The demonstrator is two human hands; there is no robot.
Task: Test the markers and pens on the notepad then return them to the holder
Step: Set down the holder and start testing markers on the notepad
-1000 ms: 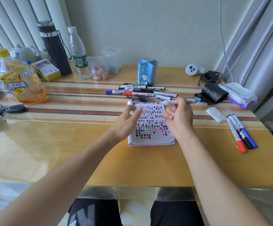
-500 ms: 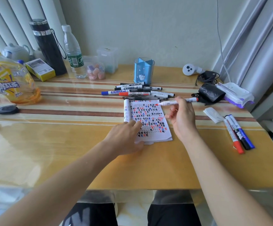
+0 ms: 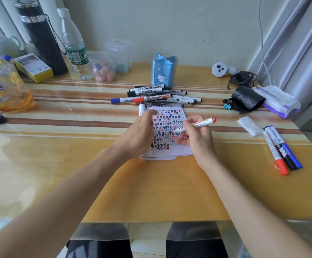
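Observation:
A white notepad [image 3: 172, 118], covered in black, red and blue scribbles, lies mid-table. My right hand [image 3: 198, 138] grips a white marker [image 3: 198, 124] with a red end, its tip down on the page. My left hand [image 3: 140, 135] hovers over the pad's left side with fingers loosely spread, holding nothing. A pile of markers and pens [image 3: 157, 95] lies just beyond the pad. The blue pen holder [image 3: 164, 70] stands behind the pile. Three markers [image 3: 281, 149], red, black and blue, lie together at the right.
Along the back left stand a black flask [image 3: 41, 36], a water bottle [image 3: 75, 47], a yellow box [image 3: 33, 67] and a tea bottle [image 3: 4, 82]. At the right lie a black pouch [image 3: 248, 98], a wipes pack [image 3: 278, 99], a folded tissue [image 3: 249, 125] and a white controller [image 3: 220, 68].
My right hand has tilted the marker and brought its tip down onto the page. My left hand has lifted off the pad's lower left corner and now hovers above it.

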